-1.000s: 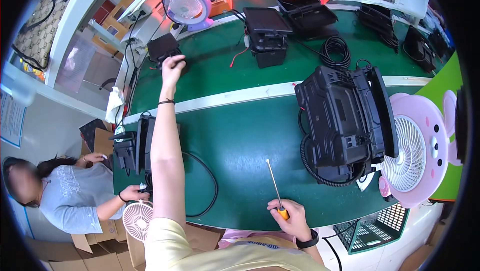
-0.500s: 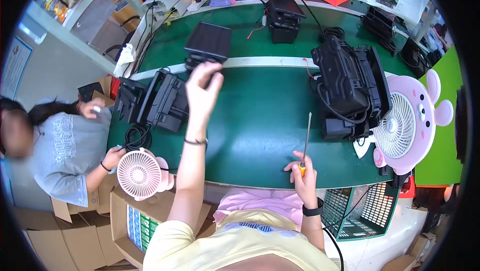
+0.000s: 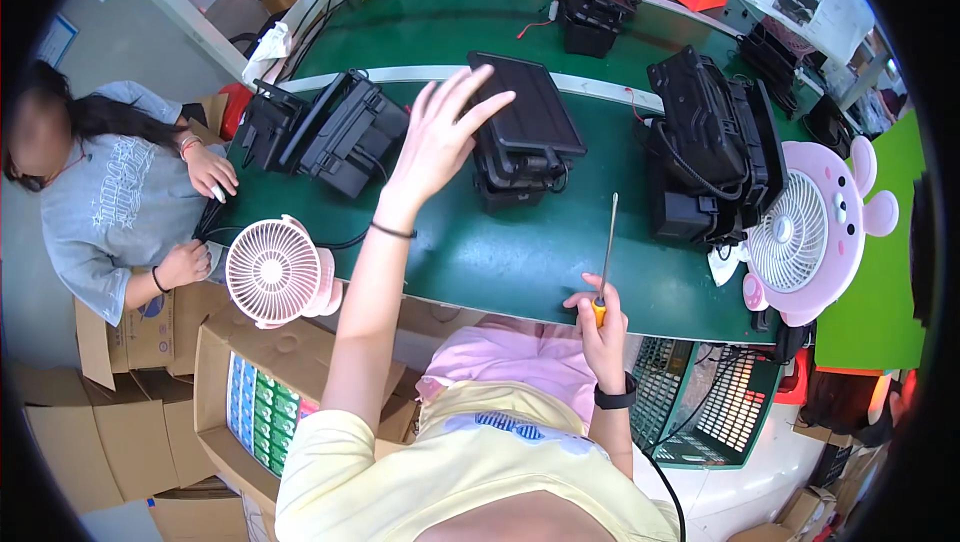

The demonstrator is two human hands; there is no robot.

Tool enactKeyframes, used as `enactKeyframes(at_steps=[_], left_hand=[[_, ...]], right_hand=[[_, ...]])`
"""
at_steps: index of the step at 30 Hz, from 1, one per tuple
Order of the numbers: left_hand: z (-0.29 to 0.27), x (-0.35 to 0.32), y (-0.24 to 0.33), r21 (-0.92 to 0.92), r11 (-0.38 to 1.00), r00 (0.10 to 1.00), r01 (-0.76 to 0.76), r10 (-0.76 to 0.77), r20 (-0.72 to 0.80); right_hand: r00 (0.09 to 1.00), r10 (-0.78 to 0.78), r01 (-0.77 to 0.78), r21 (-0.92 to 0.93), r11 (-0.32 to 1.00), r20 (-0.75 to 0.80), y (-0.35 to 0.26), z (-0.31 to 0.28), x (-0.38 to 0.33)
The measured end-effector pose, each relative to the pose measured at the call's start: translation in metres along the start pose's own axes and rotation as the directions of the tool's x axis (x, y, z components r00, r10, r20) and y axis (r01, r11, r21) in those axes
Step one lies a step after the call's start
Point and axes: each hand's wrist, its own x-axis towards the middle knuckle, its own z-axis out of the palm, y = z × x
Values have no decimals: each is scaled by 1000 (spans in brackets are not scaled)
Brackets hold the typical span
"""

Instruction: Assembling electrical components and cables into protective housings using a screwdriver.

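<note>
My left hand (image 3: 436, 147) reaches over the green bench with its fingers spread and nothing in them. Its fingertips overlap the near left edge of a black case with a flat dark panel (image 3: 530, 107); whether they touch it I cannot tell. In my right hand (image 3: 603, 334), near the front edge, is a screwdriver (image 3: 611, 232), its yellow handle in my fingers and its long shaft pointing up and away. To the left lies another black case (image 3: 350, 137) with its lid apart. At the right a bulkier black case (image 3: 705, 137) stands with a coiled cable.
A co-worker (image 3: 125, 182) sits at the left with both hands at the bench edge. A small pink fan (image 3: 272, 272) is beside them, a pink animal-faced fan (image 3: 795, 232) at the right. A green crate (image 3: 690, 447) and an open carton (image 3: 215, 412) stand below.
The panel-topped case has come nearer and to the right, off the white strip onto the near bench. My left hand now has spread fingers. The screwdriver is still in my right hand.
</note>
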Motion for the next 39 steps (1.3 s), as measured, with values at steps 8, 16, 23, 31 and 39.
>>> enactKeyframes(at_steps=[8,16,23,31,39], left_hand=[[-21,-9,28,157,937,949,-313,314,22],[-28,-56,99,163,924,871,-346,381,-311],[-42,-72,116,29,999,998,26,-27,54],[-25,-59,37,-364,873,945,325,-294,140],[-47,-84,109,-491,842,936,224,-45,349]], right_hand=[[982,-79,53,-154,987,-169,11,3,-6],[951,-54,114,184,976,-305,-3,12,17],[950,2,61,190,980,-313,-14,14,36],[951,-18,63,139,988,-308,4,12,11],[948,32,63,285,956,-318,3,18,-5]])
